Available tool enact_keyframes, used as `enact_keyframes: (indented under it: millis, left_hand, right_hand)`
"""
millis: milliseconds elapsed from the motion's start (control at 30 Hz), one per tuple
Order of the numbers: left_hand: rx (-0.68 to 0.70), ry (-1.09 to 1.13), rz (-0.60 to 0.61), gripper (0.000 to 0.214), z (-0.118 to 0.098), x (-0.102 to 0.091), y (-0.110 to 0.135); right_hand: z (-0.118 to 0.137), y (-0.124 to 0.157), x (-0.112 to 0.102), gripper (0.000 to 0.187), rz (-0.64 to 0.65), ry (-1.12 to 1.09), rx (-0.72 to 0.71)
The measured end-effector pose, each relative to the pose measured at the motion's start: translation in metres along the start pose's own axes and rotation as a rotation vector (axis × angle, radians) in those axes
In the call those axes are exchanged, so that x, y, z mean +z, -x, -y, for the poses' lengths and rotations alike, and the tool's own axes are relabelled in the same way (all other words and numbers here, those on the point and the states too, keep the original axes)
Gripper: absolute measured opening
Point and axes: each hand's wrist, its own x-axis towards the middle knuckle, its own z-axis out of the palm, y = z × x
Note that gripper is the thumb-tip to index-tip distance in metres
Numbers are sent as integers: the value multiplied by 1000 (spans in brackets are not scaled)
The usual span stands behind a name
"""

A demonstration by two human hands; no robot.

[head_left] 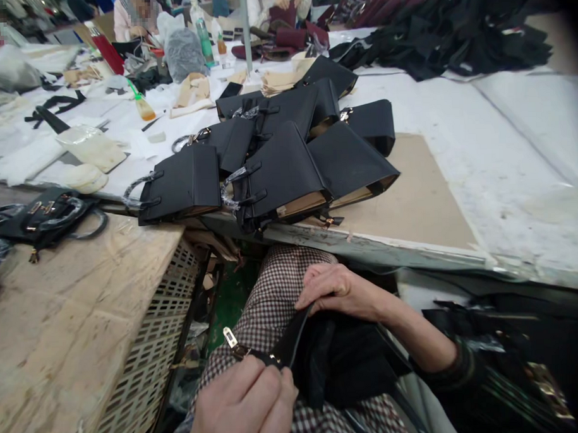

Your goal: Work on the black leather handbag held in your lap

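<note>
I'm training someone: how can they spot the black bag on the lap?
From the white-topped table, look below its near edge to the checked cloth. The black bag lies there; unlike the bags on the table, the left hand and right hand hold it.

left hand (245,401) cropped below, crate (139,354) cropped below, co-worker's head (142,5) blurred
</note>
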Motion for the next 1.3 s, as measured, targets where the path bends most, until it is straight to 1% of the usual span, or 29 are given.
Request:
enact_keyframes:
  millis: [100,200,267,433,533,600,700,800,867,933,1000,1067,1167,1300]
  left_hand:
    - [-21,11,0,15,2,1,-1]
    - [-80,60,-32,19,5,4,-3]
    - [-126,121,-32,22,8,5,-6]
    - [-264,259,43,27,12,7,-11]
    - [-290,273,58,31,12,9,-12]
    - [-282,261,14,29,11,10,-11]
    - [-231,226,-70,20,8,13,-9]
    - [-142,183,-116,14,0,14,-7]
    - [-73,148,-114,13,-8,15,-5]
    - [-54,147,-125,17,-18,18,-4]
    - [-61,179,-166,26,-27,21,-2]
    - [-44,199,-198,30,-32,25,1]
    - [31,195,-171,33,-32,29,4]
    - [48,193,-152,35,-28,27,5]
  right_hand:
    - [0,0,0,24,-3,1,2]
    - [2,-2,0,25,-7,10,-3]
    - [4,-3,0,27,-10,16,-8]
    - [12,-7,2,29,-36,14,7]
    - [14,-7,2,27,-40,24,14]
    - [15,-6,2,26,-35,32,11]
    - [14,-1,2,26,-33,36,-17]
    - [11,9,2,23,-25,11,-43]
    - [8,19,2,19,-12,-25,-50]
    - [6,29,1,17,-11,-63,-42]
    - [4,38,1,17,-31,-97,-17]
    - [3,43,1,18,-52,-118,7]
    - [5,42,1,17,-66,-126,19]
    - [7,37,0,17,-64,-127,30]
